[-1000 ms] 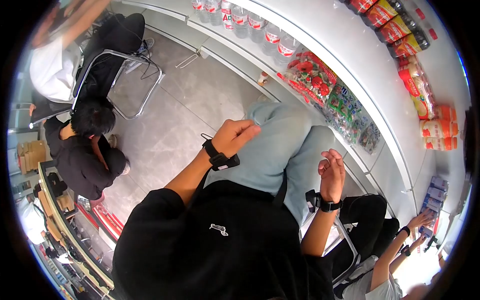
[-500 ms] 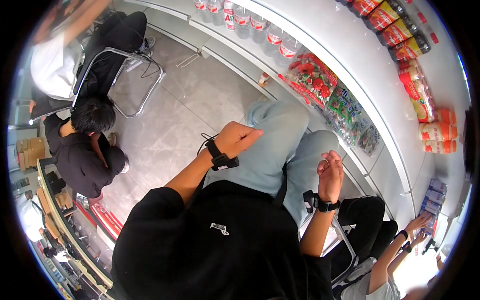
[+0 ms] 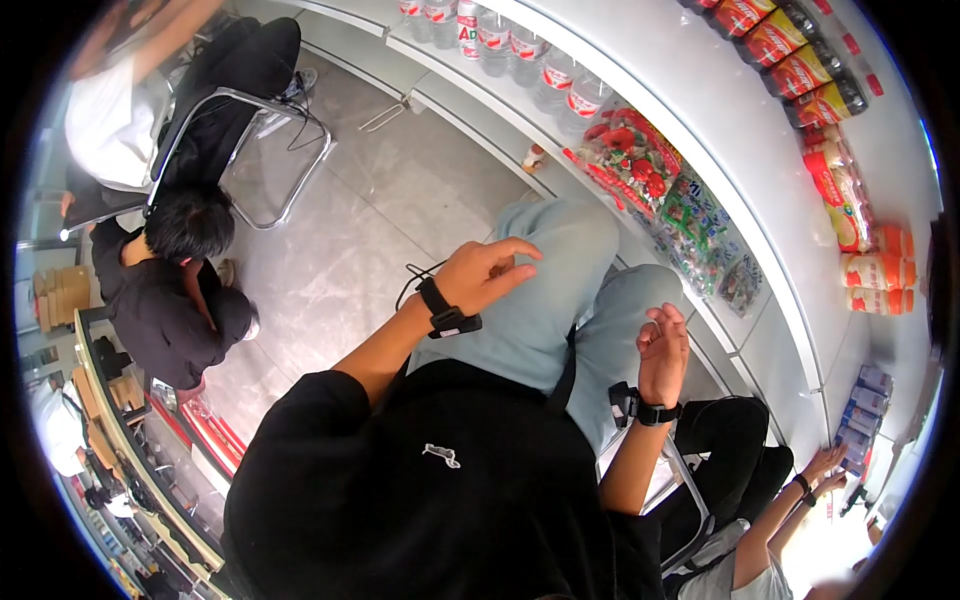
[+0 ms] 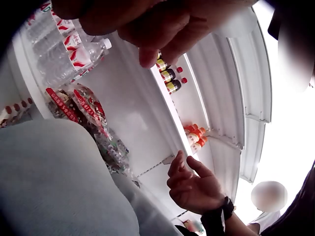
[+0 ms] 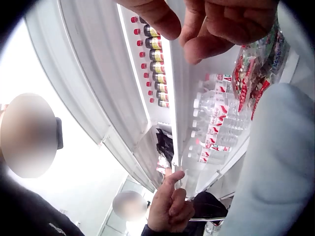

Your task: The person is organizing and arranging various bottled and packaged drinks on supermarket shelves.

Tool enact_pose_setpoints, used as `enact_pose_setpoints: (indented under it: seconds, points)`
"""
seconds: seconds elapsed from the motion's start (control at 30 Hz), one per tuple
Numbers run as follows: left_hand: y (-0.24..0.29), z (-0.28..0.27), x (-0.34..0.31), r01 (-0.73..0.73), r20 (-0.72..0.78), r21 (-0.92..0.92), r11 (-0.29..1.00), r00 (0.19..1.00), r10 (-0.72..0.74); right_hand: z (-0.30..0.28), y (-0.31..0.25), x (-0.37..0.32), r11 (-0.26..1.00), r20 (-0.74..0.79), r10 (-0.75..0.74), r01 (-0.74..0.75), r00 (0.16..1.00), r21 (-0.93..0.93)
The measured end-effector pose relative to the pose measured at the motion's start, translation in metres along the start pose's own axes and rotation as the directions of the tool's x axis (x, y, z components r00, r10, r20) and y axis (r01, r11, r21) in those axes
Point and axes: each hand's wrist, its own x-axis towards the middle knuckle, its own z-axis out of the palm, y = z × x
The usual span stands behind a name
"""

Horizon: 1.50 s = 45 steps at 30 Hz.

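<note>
My left hand point(image 3: 485, 275) hovers over my left thigh, palm down, thumb and index finger spread apart and nothing between them. Over by the right knee, my right hand point(image 3: 663, 355) is raised with its fingers loosely bent, holding nothing. Each wrist wears a black strap with a small camera. The left wrist view shows my right hand point(image 4: 197, 187) in front of the shelf, its palm partly turned up. In the right wrist view, my left hand point(image 5: 170, 206) appears low in the middle. Light blue jeans point(image 3: 560, 250) lie beneath both hands.
Ahead, a white shelf point(image 3: 690, 130) carries clear water bottles point(image 3: 555, 75) and colourful plastic bags point(image 3: 635, 150). Dark bottles point(image 3: 800, 70) and orange-capped bottles point(image 3: 880, 270) stand higher up. A crouching person point(image 3: 175, 290) and a chair point(image 3: 285, 180) are on the left; another person reaches toward boxes point(image 3: 860, 420) at right.
My left hand has shifted slightly right, and its index finger has lifted away from the thumb. My right hand stays almost where it was. The person at right has moved their hands slightly.
</note>
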Motion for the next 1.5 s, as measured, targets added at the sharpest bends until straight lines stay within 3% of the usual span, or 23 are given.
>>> enact_pose_setpoints:
  seconds: [0.2,0.3,0.6,0.7,0.8,0.9,1.0,1.2,1.5]
  points:
    - [-0.004,0.002,-0.001,-0.004,-0.015,-0.037,0.999,1.0,0.003,0.0,0.001,0.0,1.0,-0.008,0.001,-0.001,1.0,0.006]
    - [-0.006,-0.004,0.001,-0.093,0.029,0.046,0.995,0.995,0.092,0.002,0.0,0.001,1.0,0.0,0.003,-0.003,1.0,0.008]
    - [-0.007,0.0,0.0,-0.121,0.1,0.129,0.984,0.989,0.108,-0.002,0.006,0.002,1.0,0.006,-0.002,0.002,1.0,0.007]
    - [-0.016,0.003,0.0,-0.16,0.127,0.295,0.942,0.984,0.127,0.001,0.006,0.003,1.0,0.006,-0.01,0.01,1.0,0.008]
    - [-0.018,0.004,0.0,-0.171,0.131,0.314,0.934,0.982,0.136,0.001,0.007,0.003,1.0,0.013,-0.006,0.006,1.0,-0.008]
    - [-0.016,0.003,0.001,-0.145,0.142,0.3,0.943,0.984,0.107,-0.001,0.008,0.003,1.0,0.013,-0.009,0.009,1.0,-0.007]
    - [-0.014,0.001,0.002,-0.229,0.112,0.293,0.928,0.972,0.204,0.0,0.007,0.003,1.0,-0.001,-0.008,0.008,1.0,0.01]
    - [-0.007,0.003,0.002,-0.219,0.022,0.201,0.955,0.975,0.219,0.004,0.007,0.003,0.999,0.004,-0.012,0.012,1.0,0.031]
    - [-0.008,0.003,-0.001,-0.142,0.072,0.218,0.966,0.989,0.129,0.003,0.004,0.0,0.999,0.006,0.024,-0.024,1.0,0.049]
